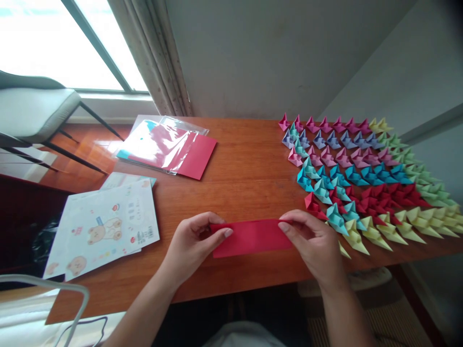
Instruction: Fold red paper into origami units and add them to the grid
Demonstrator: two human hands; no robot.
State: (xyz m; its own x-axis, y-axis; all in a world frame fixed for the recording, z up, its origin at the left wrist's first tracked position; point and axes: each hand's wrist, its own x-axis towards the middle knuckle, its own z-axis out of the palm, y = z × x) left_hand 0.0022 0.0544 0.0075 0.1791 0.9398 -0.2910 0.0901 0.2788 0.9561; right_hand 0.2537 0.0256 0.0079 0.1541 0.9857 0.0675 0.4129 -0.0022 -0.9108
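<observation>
Red paper strip [253, 238], and it's pinched at both upper corners, left hand [197, 246] and right hand [314, 246] closed thumb-to-finger; origami boats [356, 176] crowd the strip's right!

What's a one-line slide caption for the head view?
Left hand and right hand hold red paper at a wooden table, near rows of colourful folded-paper figures.

Bright daylight fills the window [39, 41] beside a patterned curtain [154, 53]. A pale-seated chair [39, 108] stands on the reddish floor [88, 147], and the wooden desk [246, 159] stands before a grey wall [253, 62].
</observation>
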